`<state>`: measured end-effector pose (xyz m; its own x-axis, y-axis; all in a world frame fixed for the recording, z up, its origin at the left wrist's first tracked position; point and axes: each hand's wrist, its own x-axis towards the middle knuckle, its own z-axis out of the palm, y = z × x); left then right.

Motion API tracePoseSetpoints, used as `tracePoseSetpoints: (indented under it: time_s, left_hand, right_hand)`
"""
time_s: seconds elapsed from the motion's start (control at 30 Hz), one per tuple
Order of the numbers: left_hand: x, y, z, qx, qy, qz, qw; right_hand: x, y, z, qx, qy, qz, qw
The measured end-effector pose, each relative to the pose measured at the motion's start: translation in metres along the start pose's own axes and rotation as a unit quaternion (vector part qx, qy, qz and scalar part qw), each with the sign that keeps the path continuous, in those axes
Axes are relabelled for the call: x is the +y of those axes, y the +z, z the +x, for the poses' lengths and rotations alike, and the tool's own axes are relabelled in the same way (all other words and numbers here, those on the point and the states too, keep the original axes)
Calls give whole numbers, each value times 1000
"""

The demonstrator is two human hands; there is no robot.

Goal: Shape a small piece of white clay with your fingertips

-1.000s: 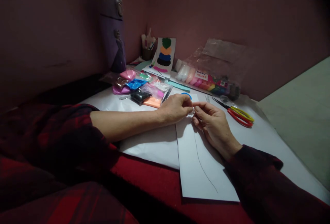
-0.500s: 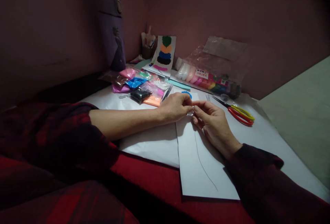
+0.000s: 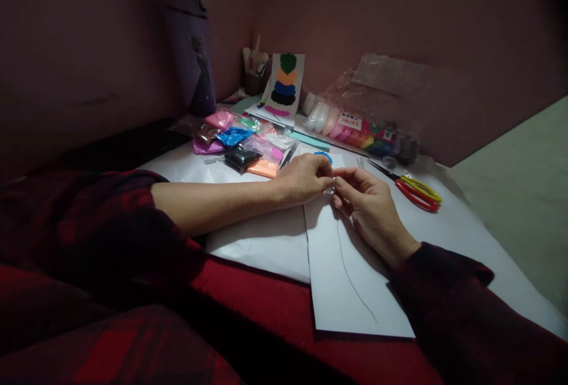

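Note:
My left hand [image 3: 305, 179] and my right hand [image 3: 370, 204] meet over a white sheet of paper [image 3: 344, 290]. Both are closed, fingertips pinched on a small, shiny whitish piece [image 3: 329, 188], perhaps clear plastic; its kind is too small to make out. A thin curved dark line [image 3: 344, 264] runs down the paper below my fingers. Just behind my left hand, a blue shape [image 3: 323, 159] shows on the paper, partly hidden by my fingers.
Scissors [image 3: 412, 188] with red and yellow handles lie at right. Packets of coloured clay [image 3: 239, 142] are heaped at left, by a purple bottle [image 3: 190, 48]. A painted card [image 3: 284, 86], a cup of tools [image 3: 254, 80] and a long clay pack [image 3: 355, 128] stand along the wall.
The camera view has shifted slightly, so the scene sits a little higher. Both hands keep their pinch at nearly the same place over the paper.

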<state>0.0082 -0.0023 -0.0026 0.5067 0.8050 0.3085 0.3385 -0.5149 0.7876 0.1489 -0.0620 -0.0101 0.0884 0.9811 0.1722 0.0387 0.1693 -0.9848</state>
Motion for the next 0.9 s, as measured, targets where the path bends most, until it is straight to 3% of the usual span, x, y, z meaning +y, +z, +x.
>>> tracePoseSetpoints:
  time_s: [0.9]
  left_hand:
    - [5, -1, -1, -16, -20, -6, 1000]
  right_hand:
    - [-1, -1, -2, 1, -2, -33, 999]
